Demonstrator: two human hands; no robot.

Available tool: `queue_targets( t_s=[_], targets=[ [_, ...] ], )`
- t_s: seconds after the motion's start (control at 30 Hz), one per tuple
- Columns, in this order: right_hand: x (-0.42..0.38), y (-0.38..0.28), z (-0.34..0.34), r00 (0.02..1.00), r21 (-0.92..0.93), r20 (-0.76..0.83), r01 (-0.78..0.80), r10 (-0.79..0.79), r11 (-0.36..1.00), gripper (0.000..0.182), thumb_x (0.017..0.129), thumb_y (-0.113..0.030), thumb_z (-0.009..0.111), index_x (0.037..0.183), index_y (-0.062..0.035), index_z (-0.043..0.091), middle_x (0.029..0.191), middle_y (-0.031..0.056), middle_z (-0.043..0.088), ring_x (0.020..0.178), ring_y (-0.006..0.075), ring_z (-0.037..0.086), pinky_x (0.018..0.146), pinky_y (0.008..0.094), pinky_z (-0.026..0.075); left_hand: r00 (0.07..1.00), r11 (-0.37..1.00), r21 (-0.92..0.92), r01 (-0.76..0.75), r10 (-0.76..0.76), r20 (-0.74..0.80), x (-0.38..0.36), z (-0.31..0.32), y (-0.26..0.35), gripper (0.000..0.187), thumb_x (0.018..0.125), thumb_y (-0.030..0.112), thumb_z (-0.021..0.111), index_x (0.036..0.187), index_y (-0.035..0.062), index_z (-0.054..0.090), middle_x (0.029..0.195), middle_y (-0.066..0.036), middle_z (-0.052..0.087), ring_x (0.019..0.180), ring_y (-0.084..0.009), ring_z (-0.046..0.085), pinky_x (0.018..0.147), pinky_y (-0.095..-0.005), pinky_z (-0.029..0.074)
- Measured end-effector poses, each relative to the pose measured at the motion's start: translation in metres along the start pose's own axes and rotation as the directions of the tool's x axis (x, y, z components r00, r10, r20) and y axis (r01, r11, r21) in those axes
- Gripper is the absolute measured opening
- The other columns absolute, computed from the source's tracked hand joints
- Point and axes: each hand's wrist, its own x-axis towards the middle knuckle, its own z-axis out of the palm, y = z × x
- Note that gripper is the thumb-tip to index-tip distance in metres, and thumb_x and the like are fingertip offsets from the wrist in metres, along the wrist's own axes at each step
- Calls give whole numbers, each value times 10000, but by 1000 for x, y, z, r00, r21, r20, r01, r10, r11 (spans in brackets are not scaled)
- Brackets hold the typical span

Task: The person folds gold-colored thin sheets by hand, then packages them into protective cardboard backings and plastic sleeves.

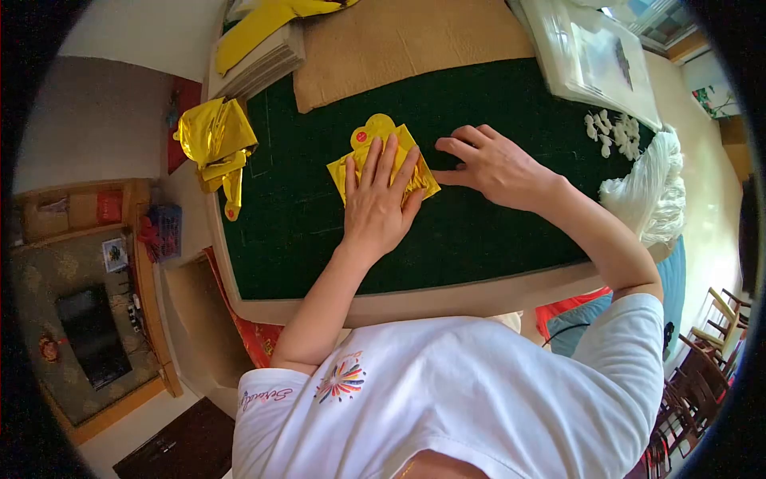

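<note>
A flat, folded gold foil balloon (339,170) lies on the dark green table top, its rounded tab with a red dot pointing away from me. Across its middle my left hand (375,203) rests palm down, fingers spread over the crinkled foil, hiding much of it. Just to the right is my right hand (503,168), with fingers bent but apart and nothing between them. Its thumb reaches toward the right edge of the foil. More gold foil balloons (215,136) hang in a crumpled bunch over the table's left edge.
Brown cardboard (415,48) covers the back of the green table top (319,263). At back left, a yellow foil piece (263,32) lies on a stack of flat sheets (267,60). On the right are clear plastic bags (594,64), several small white pieces (614,132) and a white plastic bundle (650,191).
</note>
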Motion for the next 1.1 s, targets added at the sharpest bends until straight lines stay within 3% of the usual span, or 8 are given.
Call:
queue_targets(
  t_s=[0.3,0.6,0.7,0.77,0.83,0.9,1.1],
  targets=[
    [-10,0,-3,998,-24,-28,60,-60,998,477,787,-79,600,1242,-216,638,1370,107,476,1221,293,480,1020,413,417,1000,1000,9,1,0,-9,1,0,0,610,940,390,570,1490,222,368,1557,-144,285,1449,-337,253,1140,-611,160],
    [-13,1,-7,994,38,-71,91,-88,995,494,746,-49,618,1220,-186,651,1312,110,532,1206,292,514,1014,419,431,1000,999,-34,12,-12,4,1,1,-1,611,940,366,561,1498,227,355,1573,-135,252,1456,-342,228,1132,-614,162],
    [-7,-4,-13,998,70,4,59,-59,996,460,753,-54,623,1208,-119,648,1283,120,559,1213,290,523,1032,426,424,1000,1000,-25,9,-9,-4,1,1,-2,611,943,369,558,1500,233,349,1573,-130,255,1455,-340,230,1133,-610,165],
    [3,-21,-7,980,157,-197,70,-38,985,438,770,-65,623,1208,-64,634,1255,129,581,1220,286,534,1051,433,414,1000,1000,-25,13,-13,-9,0,2,-1,610,944,370,555,1502,236,346,1573,-128,258,1456,-337,229,1135,-607,166],
    [2,-33,4,985,135,-161,78,-55,988,446,785,-67,617,1230,-29,608,1283,135,573,1242,284,528,1068,440,399,1000,1000,-9,14,-14,-9,0,4,-2,608,947,399,551,1498,241,348,1564,-137,276,1461,-319,233,1146,-610,147],
    [-2,-42,16,991,107,-131,-23,37,994,485,797,-71,613,1279,-28,578,1325,142,557,1271,278,512,1082,447,384,1000,1000,-4,13,-14,-16,0,6,-3,611,946,398,551,1500,242,345,1565,-136,275,1461,-317,234,1147,-606,149],
    [-12,-60,22,982,45,-134,-130,135,990,520,811,-65,619,1324,-18,548,1380,139,535,1318,270,480,1093,451,366,998,999,-46,14,-17,-58,0,4,-4,543,954,337,539,1466,216,401,1535,-127,327,1431,-328,279,1129,-590,201]
  ],
)
